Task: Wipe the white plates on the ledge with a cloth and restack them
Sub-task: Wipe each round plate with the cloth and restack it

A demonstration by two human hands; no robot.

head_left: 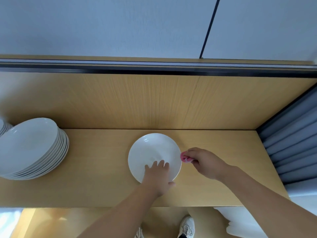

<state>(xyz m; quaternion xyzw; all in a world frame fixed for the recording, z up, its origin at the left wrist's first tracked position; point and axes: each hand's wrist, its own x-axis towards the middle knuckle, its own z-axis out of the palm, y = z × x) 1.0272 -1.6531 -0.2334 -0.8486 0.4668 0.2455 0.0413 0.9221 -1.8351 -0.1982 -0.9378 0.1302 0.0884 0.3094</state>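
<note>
1. The wooden ledge [103,186] is carrying everything. I am placing it all against the lone plate [154,152], which is lying flat and face up on the ledge, right of its middle.
2. Well to the left of the lone plate, a tall stack of white plates [30,148] is sitting on the ledge. The edge of a second stack [3,127] is just showing beyond it.
3. The left hand [157,176] is resting on the near part of the lone plate. Its fingers are lying fairly straight and released on the white surface, pressing rather than gripping. The thumb is sticking out by the near rim, and I cannot tell whether it is hooking under.
4. The right hand [204,162] is hovering just right of the lone plate. Its fingers are curled and grasping the cloth.
5. The pink cloth [184,157] is bunched small in those fingertips and is sitting at the plate's right rim. I cannot tell whether it is touching the rim.
6. To my eye, the person is at the wiping step on one plate, either starting or finishing a pass.
7. The next move seems to be calling for the left hand to be holding the plate steady while the cloth is sweeping across its face. After that the plate needs lifting onto a restacked pile.
</note>
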